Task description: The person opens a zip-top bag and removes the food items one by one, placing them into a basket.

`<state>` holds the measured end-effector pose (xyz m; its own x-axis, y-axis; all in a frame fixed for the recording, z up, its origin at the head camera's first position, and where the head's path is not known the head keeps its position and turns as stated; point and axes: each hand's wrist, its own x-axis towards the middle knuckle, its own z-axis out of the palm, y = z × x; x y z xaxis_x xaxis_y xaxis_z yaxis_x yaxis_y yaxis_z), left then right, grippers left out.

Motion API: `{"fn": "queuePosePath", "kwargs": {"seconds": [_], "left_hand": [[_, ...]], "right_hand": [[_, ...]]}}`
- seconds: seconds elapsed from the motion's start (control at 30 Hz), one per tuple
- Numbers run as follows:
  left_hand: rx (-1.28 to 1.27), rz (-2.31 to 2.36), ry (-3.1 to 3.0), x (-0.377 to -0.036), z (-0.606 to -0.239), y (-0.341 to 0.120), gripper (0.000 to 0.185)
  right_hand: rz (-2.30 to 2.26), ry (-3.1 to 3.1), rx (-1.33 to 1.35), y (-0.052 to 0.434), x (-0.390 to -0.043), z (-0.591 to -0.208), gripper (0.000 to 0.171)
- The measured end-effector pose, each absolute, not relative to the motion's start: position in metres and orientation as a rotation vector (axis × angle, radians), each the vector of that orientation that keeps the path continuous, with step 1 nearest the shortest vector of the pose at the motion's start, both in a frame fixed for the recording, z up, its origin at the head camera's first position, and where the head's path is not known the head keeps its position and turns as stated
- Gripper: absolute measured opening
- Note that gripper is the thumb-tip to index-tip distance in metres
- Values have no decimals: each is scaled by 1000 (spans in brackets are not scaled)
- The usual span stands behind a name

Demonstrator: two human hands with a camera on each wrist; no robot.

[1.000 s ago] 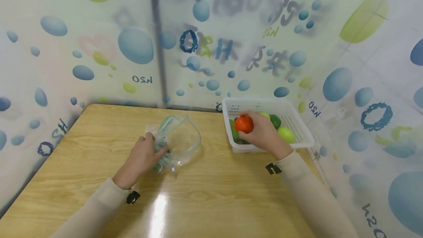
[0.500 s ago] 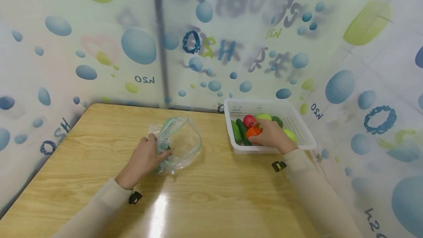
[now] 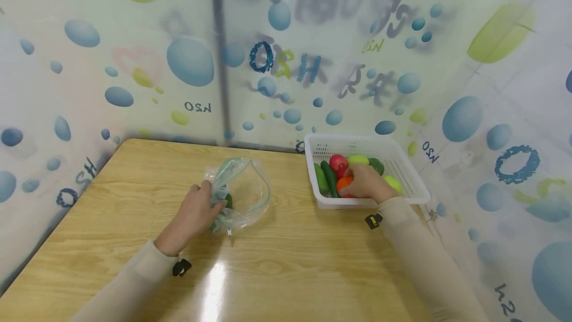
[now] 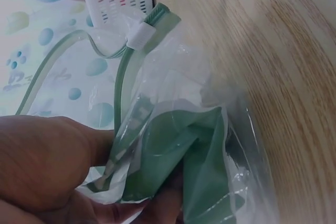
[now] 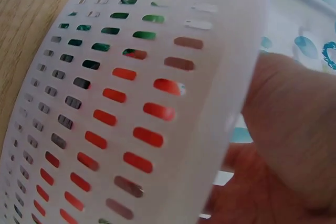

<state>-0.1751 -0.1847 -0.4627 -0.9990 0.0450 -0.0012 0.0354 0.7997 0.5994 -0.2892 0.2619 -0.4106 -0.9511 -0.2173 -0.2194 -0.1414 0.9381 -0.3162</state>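
My left hand [image 3: 193, 214] pinches the side of a clear zip bag [image 3: 250, 202] with a green closure strip; its mouth gapes to the right. In the left wrist view a white slider [image 4: 140, 36] sits on the strip, and the fingers gather green-edged plastic. Something dark green [image 3: 229, 201] shows inside the bag. My right hand [image 3: 367, 183] reaches into a white slotted basket [image 3: 413, 183], fingers curled round an orange-red tomato [image 3: 345, 186]. Through the slots in the right wrist view, the red tomato [image 5: 152, 136] shows between finger-coloured patches; the basket wall hides most of the fingers.
Beside the tomato lie a cucumber [image 3: 329, 179], a wider green vegetable [image 3: 320, 179] and a pinkish-red round item [image 3: 338, 164]. Yellow-green round items [image 3: 358, 160] and a dark green one [image 3: 377, 165] lie further right. The wooden table [image 3: 277, 257] meets a patterned wall behind.
My right hand has lowered the tomato from above the basket's left part down among the vegetables, slightly to the right. My left hand stays at the bag, which has shifted only slightly.
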Motion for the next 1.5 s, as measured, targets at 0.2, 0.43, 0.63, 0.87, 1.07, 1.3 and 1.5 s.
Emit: {"fn": "queuePosePath", "kwargs": {"seconds": [0.2, 0.43, 0.63, 0.87, 1.07, 1.3, 1.5], "left_hand": [[111, 970, 2985, -175, -463, -184, 43], [117, 970, 2981, -175, -462, -184, 40], [116, 976, 2981, -175, -460, -184, 40], [119, 967, 2987, -176, -460, -183, 42], [106, 965, 2989, -175, -460, -182, 45], [99, 978, 2985, -175, -461, -181, 44], [100, 972, 2986, -175, -461, -180, 45]], "right_hand": [[-419, 2866, -270, 263, -293, -417, 60], [-406, 2867, -283, 264, -294, -423, 53], [-384, 2885, -312, 262, -293, -420, 51], [-390, 2912, -292, 257, -285, -410, 45], [-420, 2961, -307, 242, -275, -400, 45], [-449, 3068, -474, 213, -255, -391, 43], [-481, 3188, -679, 182, -234, -388, 39]]}}
